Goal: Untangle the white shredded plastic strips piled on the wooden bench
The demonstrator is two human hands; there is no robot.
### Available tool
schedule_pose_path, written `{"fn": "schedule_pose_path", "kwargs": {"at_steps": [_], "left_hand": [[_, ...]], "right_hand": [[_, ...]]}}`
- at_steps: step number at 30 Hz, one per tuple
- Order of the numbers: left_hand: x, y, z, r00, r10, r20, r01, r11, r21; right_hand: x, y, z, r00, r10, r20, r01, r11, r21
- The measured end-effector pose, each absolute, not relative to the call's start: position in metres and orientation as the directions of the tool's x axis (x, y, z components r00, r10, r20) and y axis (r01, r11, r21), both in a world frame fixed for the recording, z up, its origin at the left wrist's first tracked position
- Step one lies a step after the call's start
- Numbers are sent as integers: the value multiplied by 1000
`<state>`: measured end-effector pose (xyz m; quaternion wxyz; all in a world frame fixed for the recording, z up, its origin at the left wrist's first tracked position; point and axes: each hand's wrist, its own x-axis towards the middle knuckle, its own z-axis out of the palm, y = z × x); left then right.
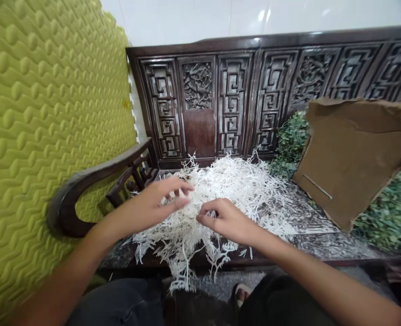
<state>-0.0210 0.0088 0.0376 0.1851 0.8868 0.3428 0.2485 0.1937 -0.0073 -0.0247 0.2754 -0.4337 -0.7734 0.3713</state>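
White sprigs (237,181) heaped on a dark bench (199,131)

The left hand (168,200) hovers, loosely open, over their left side. The right hand (226,221) curls nearby, apart from it; whether it grips any, I cannot tell. To the right, cardboard (353,154) lies against green foliage (384,224).

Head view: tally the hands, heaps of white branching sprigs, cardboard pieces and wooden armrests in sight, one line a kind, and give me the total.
Left hand and right hand: 2
Heap of white branching sprigs: 1
Cardboard piece: 1
Wooden armrest: 1
Total: 5
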Motion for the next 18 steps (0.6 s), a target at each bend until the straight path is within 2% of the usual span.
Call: {"fn": "schedule_pose_path", "kwargs": {"at_steps": [2, 4, 10, 14, 18], "left_hand": [[-20, 23, 20, 693, 710, 127, 562, -642, 521], [-17, 28, 8, 717, 695, 56, 560, -622, 548], [-6, 29, 4, 757, 646, 100, 500, -670, 549], [-13, 38, 6, 752, 658, 34, 529, -634, 564], [-26, 56, -12, 768, 637, -58, 500, -542, 675]], "right_hand": [[194, -7, -27, -464, 880, 101, 484, 347, -804], [194, -7, -28, -462, 881, 101, 496, 351, -794], [189, -12, -24, -524, 844, 111, 486, 404, -775], [187, -12, -21, -524, 842, 129, 495, 424, -759], [190, -10, -20, -544, 832, 112, 510, 434, -742]]}}
